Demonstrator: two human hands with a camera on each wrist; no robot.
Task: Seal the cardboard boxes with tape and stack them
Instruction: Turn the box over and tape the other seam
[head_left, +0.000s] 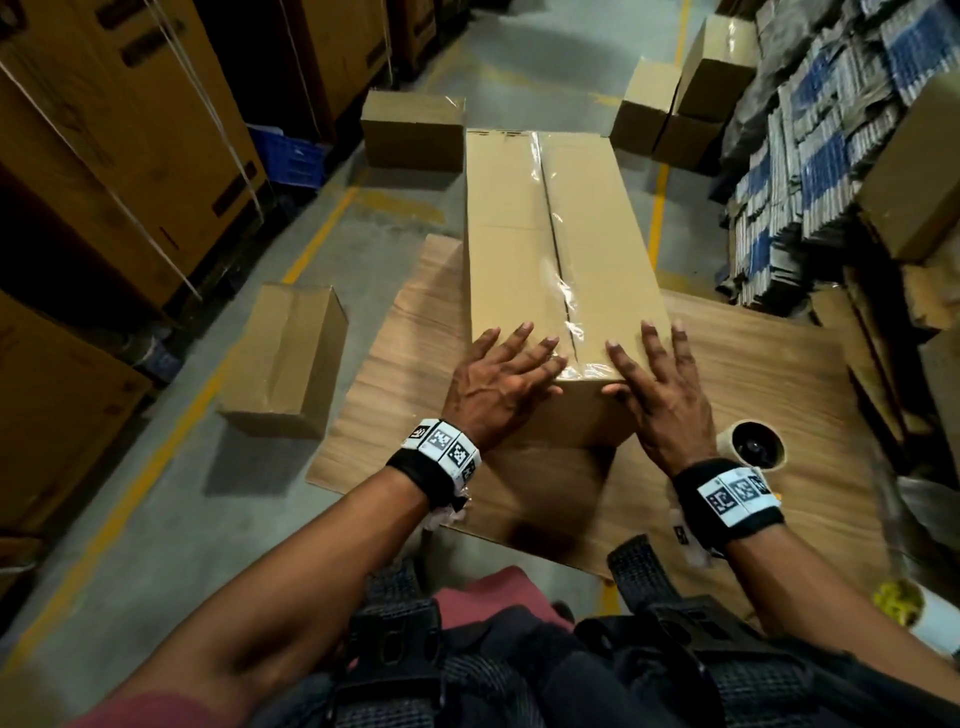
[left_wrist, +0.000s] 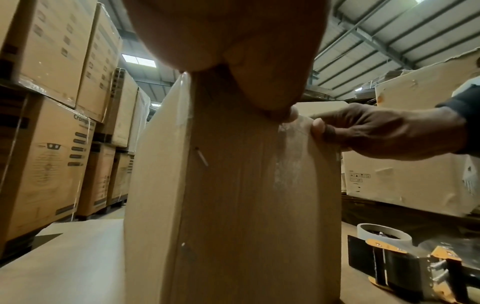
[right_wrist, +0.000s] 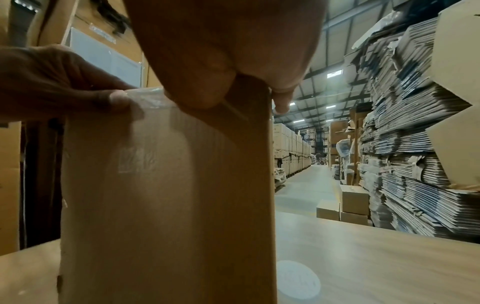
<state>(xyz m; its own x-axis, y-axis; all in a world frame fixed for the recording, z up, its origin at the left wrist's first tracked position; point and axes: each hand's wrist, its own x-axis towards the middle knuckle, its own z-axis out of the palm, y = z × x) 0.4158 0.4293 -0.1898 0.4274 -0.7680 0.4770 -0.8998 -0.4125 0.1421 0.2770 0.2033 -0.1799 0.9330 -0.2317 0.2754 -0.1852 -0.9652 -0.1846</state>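
A wood-grain tabletop (head_left: 753, 364) carries the long brown cardboard box (head_left: 550, 218), laid lengthwise away from the person so that its centre seam can be reached. A strip of clear glossy tape (head_left: 543, 171) is seen along that seam and folded over the near end. The left hand (head_left: 498, 379) and right hand (head_left: 660, 389) are spread flat, fingers straight, on the near top edge, thumbs against the end face, probably to press the tape down. A roll of pale tape (head_left: 756, 447) is left just beside the right wrist, within reach.
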